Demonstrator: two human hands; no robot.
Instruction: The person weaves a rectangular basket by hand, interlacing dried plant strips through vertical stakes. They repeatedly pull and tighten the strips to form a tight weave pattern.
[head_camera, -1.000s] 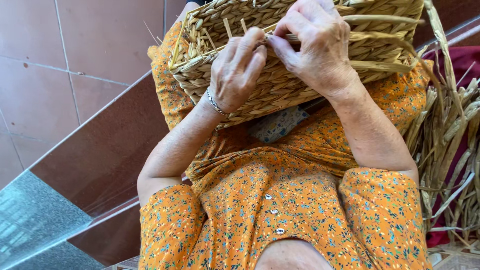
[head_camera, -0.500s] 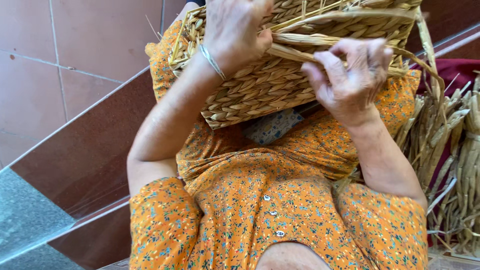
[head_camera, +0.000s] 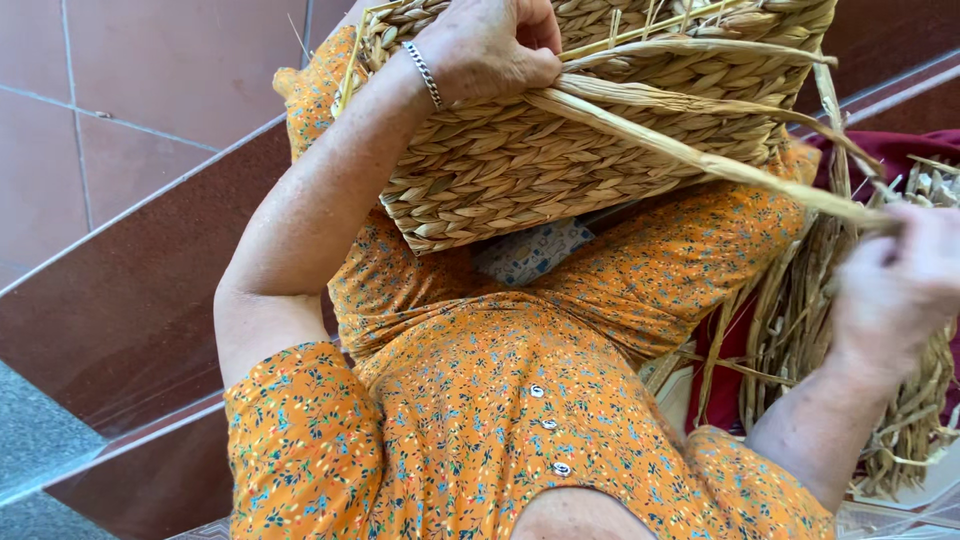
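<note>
Resting on the lap of a seated person in an orange floral dress (head_camera: 500, 420), a woven straw basket (head_camera: 560, 140) lay tilted, its plaited wall facing the head camera. The left hand (head_camera: 490, 45) pressed against the upper part of the basket wall, its fingers (head_camera: 535, 70) curled shut over the near end of a long twisted straw strand (head_camera: 700, 155); a silver bracelet (head_camera: 428, 75) circled that wrist. The strand ran taut and slantwise from this hand, down across the basket's face, to the right hand (head_camera: 900, 290), which was held well apart from the basket at the right edge of the view. The right hand appeared blurred; its fingers were closed around the far end of the strand. Several other strands (head_camera: 700, 50) lay across the upper part of the basket. Behind the right forearm, a bundle of loose dried straw (head_camera: 790, 330) rested on dark red cloth (head_camera: 890, 150). A piece of pale printed fabric (head_camera: 530, 250) showed just below the basket's lower edge. To the left lay reddish floor tiles (head_camera: 120, 90) and a brown polished step (head_camera: 110, 320).
</note>
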